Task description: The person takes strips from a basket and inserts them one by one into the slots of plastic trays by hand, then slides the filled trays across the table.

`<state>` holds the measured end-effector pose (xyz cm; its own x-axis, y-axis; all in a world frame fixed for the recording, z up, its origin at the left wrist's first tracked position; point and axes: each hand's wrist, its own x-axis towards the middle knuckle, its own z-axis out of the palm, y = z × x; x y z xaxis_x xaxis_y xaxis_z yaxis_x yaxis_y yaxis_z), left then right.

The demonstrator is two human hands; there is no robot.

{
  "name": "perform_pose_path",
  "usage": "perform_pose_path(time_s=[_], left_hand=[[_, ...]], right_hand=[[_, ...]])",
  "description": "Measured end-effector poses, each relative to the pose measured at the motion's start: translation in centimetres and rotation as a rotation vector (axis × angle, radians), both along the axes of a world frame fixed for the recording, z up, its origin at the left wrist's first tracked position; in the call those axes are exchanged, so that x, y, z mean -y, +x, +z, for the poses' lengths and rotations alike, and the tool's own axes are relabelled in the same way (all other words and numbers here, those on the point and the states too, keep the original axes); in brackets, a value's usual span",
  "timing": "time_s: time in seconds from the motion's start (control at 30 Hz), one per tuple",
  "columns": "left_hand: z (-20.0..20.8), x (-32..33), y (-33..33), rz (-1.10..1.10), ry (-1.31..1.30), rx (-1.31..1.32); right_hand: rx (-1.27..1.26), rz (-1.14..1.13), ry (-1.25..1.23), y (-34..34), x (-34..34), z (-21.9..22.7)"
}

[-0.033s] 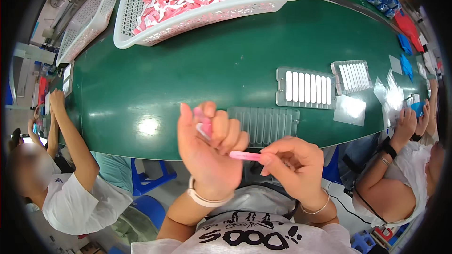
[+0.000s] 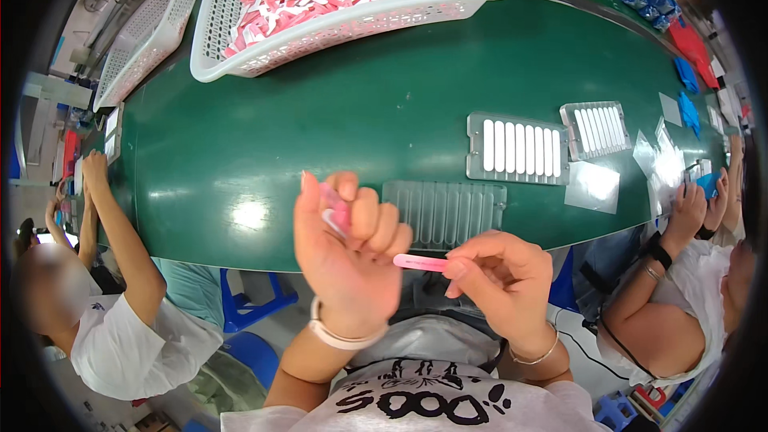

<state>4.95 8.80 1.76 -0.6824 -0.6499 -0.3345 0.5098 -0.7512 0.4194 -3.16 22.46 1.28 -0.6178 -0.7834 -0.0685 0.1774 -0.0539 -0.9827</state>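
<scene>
My left hand (image 2: 346,272) is raised palm up at the table's near edge, its fingers curled around a few pink and white strips (image 2: 338,214). My right hand (image 2: 506,284) pinches one flat pink strip with rounded ends (image 2: 422,262) between thumb and fingertips. This strip lies level, and its free end points at the heel of my left palm, close to it. Whether the two touch I cannot tell. Behind my hands lies a clear slotted tray (image 2: 500,216), partly covered by my left fingers; its visible slots hold no strips.
A white perforated basket (image 2: 352,36) heaped with pink and white strips stands at the back. On the right are two clear trays (image 2: 518,179) (image 2: 596,153) filled with white strips, and transparent sheets (image 2: 592,188). Co-workers sit left and right; another basket (image 2: 148,40) is far left.
My left hand has shifted slightly left, away from my right hand. The pink strip has turned a little, so more of its flat face shows.
</scene>
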Motion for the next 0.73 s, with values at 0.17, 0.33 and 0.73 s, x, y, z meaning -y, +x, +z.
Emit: perform_pose_path(time_s=[0.17, 0.33, 0.73], left_hand=[[-0.3, 0.9, 2.6, -0.331, -0.491, 0.311], [0.8, -0.6, 2.5, -0.447, -0.742, 0.536], [-1.2, 3.0, 3.3, -0.303, -0.074, 0.071]], right_hand=[[0.074, -0.058, -0.053, -0.4, -0.9, -0.4], [0.057, -0.054, -0.087, -0.5, -1.1, -0.3], [-0.638, -0.005, 0.29, -6.7, -0.8, 0.8]])
